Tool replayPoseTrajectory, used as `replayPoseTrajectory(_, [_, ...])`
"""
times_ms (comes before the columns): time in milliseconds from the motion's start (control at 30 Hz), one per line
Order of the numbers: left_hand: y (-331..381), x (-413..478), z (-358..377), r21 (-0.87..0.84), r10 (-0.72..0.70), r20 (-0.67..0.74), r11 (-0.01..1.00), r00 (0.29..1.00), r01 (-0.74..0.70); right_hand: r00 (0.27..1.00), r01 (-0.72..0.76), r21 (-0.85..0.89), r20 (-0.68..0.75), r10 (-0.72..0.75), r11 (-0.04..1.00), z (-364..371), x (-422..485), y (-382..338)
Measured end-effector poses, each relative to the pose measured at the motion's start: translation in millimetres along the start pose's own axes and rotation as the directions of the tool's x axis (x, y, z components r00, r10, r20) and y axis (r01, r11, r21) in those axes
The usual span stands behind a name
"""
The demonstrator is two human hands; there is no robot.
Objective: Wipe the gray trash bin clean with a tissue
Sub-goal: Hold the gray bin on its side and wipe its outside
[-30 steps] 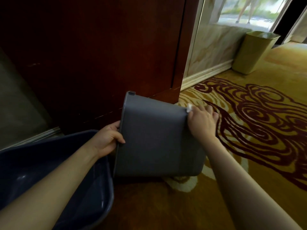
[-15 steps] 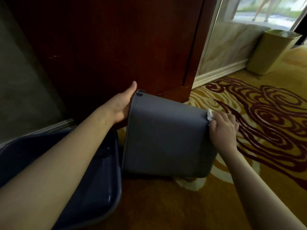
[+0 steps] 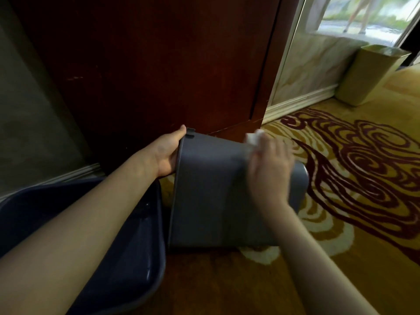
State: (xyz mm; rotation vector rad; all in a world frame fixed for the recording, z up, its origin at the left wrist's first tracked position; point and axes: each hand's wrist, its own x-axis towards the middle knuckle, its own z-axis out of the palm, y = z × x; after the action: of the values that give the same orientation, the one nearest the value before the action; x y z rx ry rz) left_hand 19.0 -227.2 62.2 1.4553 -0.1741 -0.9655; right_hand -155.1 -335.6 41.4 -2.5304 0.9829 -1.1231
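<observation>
On patterned carpet (image 3: 341, 178), we had the gray bin (image 3: 211, 196) tipped sideways at frame centre.
Our left hand (image 3: 167, 153) clasped its rim; our right hand (image 3: 270, 171), blurred, pressed a tissue (image 3: 253, 138) to its side.

this looks like a hotel or similar guest lobby or corridor rather than a home. the floor is a gold carpet (image 3: 375, 223) with large dark red swirls, meeting a polished dark wood panel (image 3: 159, 64) and a marble-look wall (image 3: 318, 64) with a pale baseboard (image 3: 300, 103). a gold-coloured bin (image 3: 370, 76) stands against that wall near a bright glass opening (image 3: 363, 17) to outdoors.
</observation>
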Motion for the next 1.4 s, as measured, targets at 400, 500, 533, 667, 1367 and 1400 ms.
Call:
replayPoseTrajectory(400, [-8, 2, -12, -0.115, -0.015, 0.115, 0.993, 0.993, 0.028, 0.989, 0.136, -0.119, 0.081, -0.127, 0.984, 33, -31, -14])
replayPoseTrajectory(500, [-9, 3, -12, -0.092, -0.014, 0.094, 0.995, 0.995, 0.023, 0.994, -0.096, -0.151, 0.032, 0.102, 0.984, 17, -26, 40])
replayPoseTrajectory(533, [-10, 3, -11, -0.089, -0.024, 0.092, 0.995, 0.996, 0.032, 0.988, -0.15, -0.161, 0.01, 0.153, 0.975, 12, -24, 56])
replayPoseTrajectory(667, [-9, 6, 0, -0.071, -0.025, 0.012, 0.997, 1.0, 0.026, 0.959, -0.279, -0.163, -0.097, 0.266, 0.946, -3, -23, 96])
replayPoseTrajectory(1367, [-60, -8, 19, -0.364, 0.091, 0.128, 0.93, 0.988, -0.038, 0.913, 0.196, 0.243, 0.307, -0.267, 0.95, 35, -3, -47])
replayPoseTrajectory(1400, [-62, -8, 19, -0.367, 0.087, 0.135, 0.93, 0.987, -0.032, 0.916, 0.208, 0.211, 0.301, -0.266, 0.955, 38, -8, -45])
